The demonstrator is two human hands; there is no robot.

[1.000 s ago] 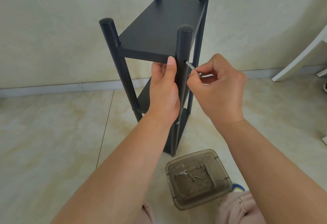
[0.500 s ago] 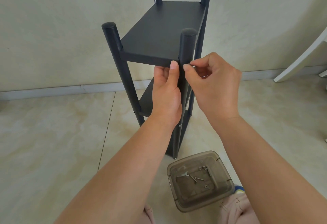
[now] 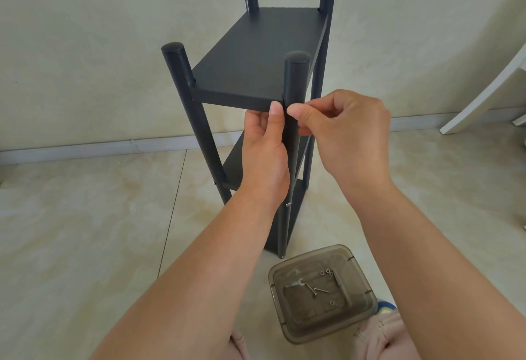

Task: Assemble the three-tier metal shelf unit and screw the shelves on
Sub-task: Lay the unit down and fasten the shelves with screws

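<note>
We see the dark shelf unit [image 3: 256, 55] standing upright at the centre of the frame on a pale tiled floor [image 3: 85, 231], its long axis vertical and its four round posts rising just past the top shelf [image 3: 259, 52]; the narrow shelf runs lengthwise away from us toward the cream wall [image 3: 99, 32] and skirting behind. The middle shelf [image 3: 236, 166] shows below, largely hidden by the hands, and a lower tier near the floor is only partly visible. The left hand [image 3: 266, 157] is wrapped closed round the near right post [image 3: 294, 83] just under the top shelf, thumb lying up the post's front. The right hand [image 3: 347, 134] is pinched shut, thumb and forefinger pressed against the right side of the same post at the level of the top shelf's edge; we cannot tell what, if anything, sits between the fingertips. A small silver screw head [image 3: 288, 204] shows lower on this post, and another on the near left post [image 3: 182, 75] by the middle shelf. At lower right a smoky translucent plastic lid [image 3: 321, 291] lies on the floor just beside the unit's foot, holding a small flat wrench [image 3: 293, 284], two screws [image 3: 317, 291] and a few nuts [image 3: 327, 273]. Open floor extends to the left of the unit; a white furniture leg [image 3: 484, 95] slants along the right edge, well apart from it
</note>
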